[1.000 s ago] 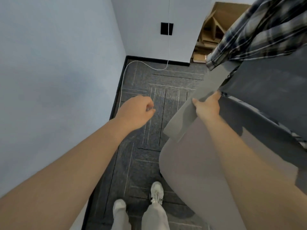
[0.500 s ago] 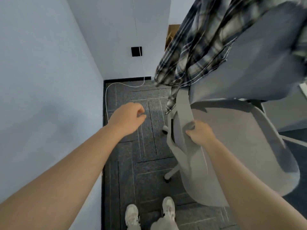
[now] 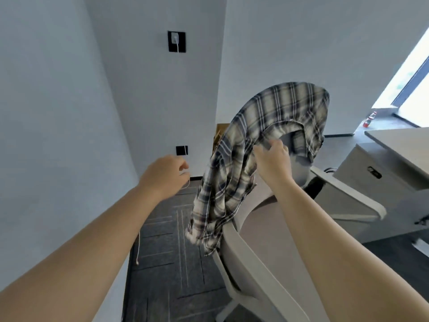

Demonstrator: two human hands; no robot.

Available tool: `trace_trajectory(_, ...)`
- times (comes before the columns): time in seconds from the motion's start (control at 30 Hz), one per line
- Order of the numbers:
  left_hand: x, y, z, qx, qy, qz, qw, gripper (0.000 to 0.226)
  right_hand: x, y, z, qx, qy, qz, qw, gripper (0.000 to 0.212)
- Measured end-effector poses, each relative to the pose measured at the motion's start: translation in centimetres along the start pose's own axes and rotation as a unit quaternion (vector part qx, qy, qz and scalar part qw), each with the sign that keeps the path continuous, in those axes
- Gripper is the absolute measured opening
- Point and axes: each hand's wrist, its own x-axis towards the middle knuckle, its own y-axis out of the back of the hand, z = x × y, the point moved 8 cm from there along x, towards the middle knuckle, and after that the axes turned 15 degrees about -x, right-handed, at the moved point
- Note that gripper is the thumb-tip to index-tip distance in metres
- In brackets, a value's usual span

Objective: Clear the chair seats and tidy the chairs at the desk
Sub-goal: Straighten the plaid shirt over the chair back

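Observation:
A grey office chair stands in front of me, its seat bare where it shows. A plaid shirt is draped over the top of the backrest and hangs down the chair's left side past the near armrest. My right hand is closed on the shirt's edge near the top of the backrest. My left hand hovers to the left of the shirt with its fingers curled in; I see nothing in it.
A desk with a drawer unit stands to the right of the chair. A red bottle sits on the window ledge. A white cable runs from the wall socket onto the dark carpet. Walls close in on the left.
My right hand has left the chair's armrest and taken hold of the shirt on the backrest. My view has tilted up from the floor. The left hand stays curled.

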Motion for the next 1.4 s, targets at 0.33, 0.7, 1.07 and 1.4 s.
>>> trace_trajectory(0.33,1.1,3.7,2.3,0.020,-0.033,0.008,0.999,0.031,1.8,-0.7,-5.3,0.017,0.001,-0.040,0.999,0.058)
trace_trajectory(0.7,3.2,3.7,2.7,0.027,-0.066,-0.026,0.997,0.033,-1.1,-0.6,-4.7,-0.072,-0.011,-0.055,0.996,0.051)
trace_trajectory(1.07,5.9,0.1,8.0,0.119,-0.165,-0.071,0.977,0.072,-2.6,2.6,-3.1,-0.220,-0.042,-0.054,0.973,0.051)
trace_trajectory(1.4,5.6,-4.7,14.0,0.112,-0.251,-0.073,0.959,0.082,-6.7,6.3,1.4,-0.175,-0.007,-0.111,0.978,0.032)
